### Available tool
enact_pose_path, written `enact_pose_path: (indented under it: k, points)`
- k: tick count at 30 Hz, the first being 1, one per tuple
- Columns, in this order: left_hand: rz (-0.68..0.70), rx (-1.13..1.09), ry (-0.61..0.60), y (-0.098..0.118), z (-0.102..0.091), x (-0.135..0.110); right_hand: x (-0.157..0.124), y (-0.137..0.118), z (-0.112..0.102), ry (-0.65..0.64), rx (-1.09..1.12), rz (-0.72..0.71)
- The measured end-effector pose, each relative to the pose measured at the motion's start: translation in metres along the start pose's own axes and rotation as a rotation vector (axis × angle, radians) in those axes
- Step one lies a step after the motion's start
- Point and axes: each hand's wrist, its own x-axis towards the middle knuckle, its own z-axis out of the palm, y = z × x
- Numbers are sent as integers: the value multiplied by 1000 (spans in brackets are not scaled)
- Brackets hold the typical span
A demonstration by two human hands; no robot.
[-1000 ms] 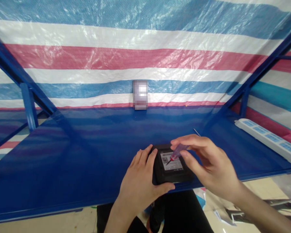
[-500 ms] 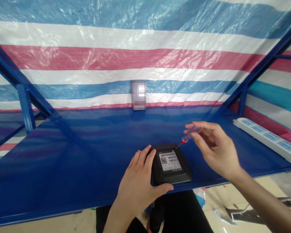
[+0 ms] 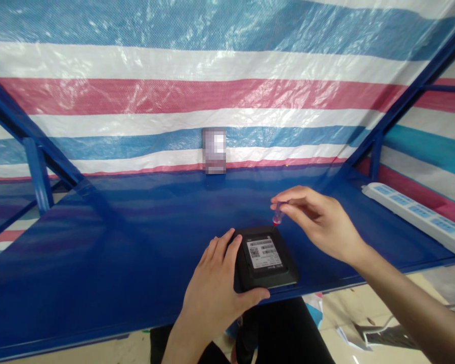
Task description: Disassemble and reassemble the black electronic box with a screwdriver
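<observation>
Our left hand (image 3: 210, 293) and right hand (image 3: 320, 222) work over a black square device (image 3: 267, 275) that lies flat near the near edge of a blue tabletop (image 3: 109, 253), a little right of the middle. A white barcode label (image 3: 264, 253) faces up on the device.

Our left hand clasps the device from the left side. The left fingers (image 3: 220, 248) curl against its left edge, and the left thumb (image 3: 252, 299) reaches along its near edge. The hand is closed around that corner and firmly touching the device.

Our right hand is raised above the far edge of the device, with the other fingers loosely curled. The right thumb (image 3: 293, 215) and right forefinger (image 3: 291, 194) pinch a precision screwdriver (image 3: 278, 216) with a clear purplish handle and a red collar. Its thin shaft points down to the device's far edge, and we cannot tell whether the tip touches.

On the far edge of the tabletop stands a blurred upright object (image 3: 214, 150), backed by a striped tarpaulin (image 3: 174, 96). A white power strip (image 3: 413, 215) lies along the right side, and blue steel struts (image 3: 38, 174) frame the left.
</observation>
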Motion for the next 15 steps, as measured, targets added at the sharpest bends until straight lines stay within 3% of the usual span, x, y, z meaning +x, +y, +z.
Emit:
enact_pose_path:
  k: [3, 10, 15]
  points:
    - [4, -5, 5, 0, -1, -1, 2, 1, -1, -78, 140, 26]
    - [14, -10, 23, -1, -1, 0, -3, 9, 8, 101, 163, 53]
    - [14, -5, 25, -1, -1, -1, -6, 5, 7, 37, -6, 30]
